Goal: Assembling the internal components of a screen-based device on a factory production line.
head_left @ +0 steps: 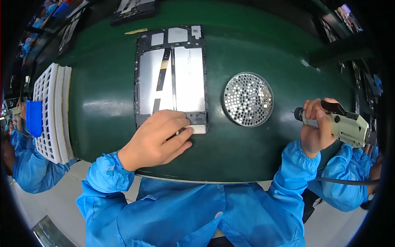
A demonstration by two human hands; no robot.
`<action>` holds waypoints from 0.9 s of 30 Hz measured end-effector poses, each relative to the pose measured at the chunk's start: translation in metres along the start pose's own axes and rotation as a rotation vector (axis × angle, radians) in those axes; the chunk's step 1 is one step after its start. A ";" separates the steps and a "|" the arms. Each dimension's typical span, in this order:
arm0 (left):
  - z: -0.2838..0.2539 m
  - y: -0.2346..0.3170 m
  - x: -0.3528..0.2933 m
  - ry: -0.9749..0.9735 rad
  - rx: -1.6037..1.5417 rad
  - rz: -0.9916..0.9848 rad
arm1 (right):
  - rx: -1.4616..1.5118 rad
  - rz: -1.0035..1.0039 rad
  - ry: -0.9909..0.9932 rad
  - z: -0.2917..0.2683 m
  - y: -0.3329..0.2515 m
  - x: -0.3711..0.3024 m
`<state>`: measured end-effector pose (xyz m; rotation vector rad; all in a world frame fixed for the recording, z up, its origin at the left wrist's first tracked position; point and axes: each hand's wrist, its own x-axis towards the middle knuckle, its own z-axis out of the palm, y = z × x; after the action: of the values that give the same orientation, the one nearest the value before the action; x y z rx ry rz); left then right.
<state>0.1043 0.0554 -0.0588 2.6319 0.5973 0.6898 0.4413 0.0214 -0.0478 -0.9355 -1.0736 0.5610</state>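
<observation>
A tablet's inner frame [189, 86] lies on the green table, silver panels and a dark flex cable [161, 77] facing up. My left hand [158, 138] rests over its lower end, fingers curled and drawn together beside a pale strip [198, 129]. Whatever small part is between those fingertips is mostly hidden. In my right hand [316, 125] is a pale green electric screwdriver [349, 128], its dark tip pointing left over the table. Between the hands sits a round perforated dish [248, 99] with small screws heaped at its right side.
Stacked white foam grid trays [51, 113] stand at the left with a blue piece [34, 118] against them. Another dark device [133, 11] lies at the far edge near a yellowish strip [135, 31]. Co-workers' blue sleeves [345, 177] show on both sides.
</observation>
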 end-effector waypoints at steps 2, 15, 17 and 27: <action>0.001 0.002 0.001 -0.026 -0.011 0.022 | -0.008 0.004 0.004 0.000 0.000 0.000; 0.009 -0.006 -0.014 0.016 0.070 0.121 | -0.025 -0.005 -0.006 0.000 0.004 0.000; 0.013 -0.005 -0.011 0.082 0.063 0.098 | -0.019 0.000 -0.013 0.000 0.004 0.001; 0.013 -0.004 -0.002 0.055 0.071 0.081 | -0.013 0.018 -0.019 -0.003 0.005 0.001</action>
<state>0.1088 0.0547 -0.0717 2.7239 0.5426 0.7805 0.4445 0.0238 -0.0519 -0.9534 -1.0880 0.5800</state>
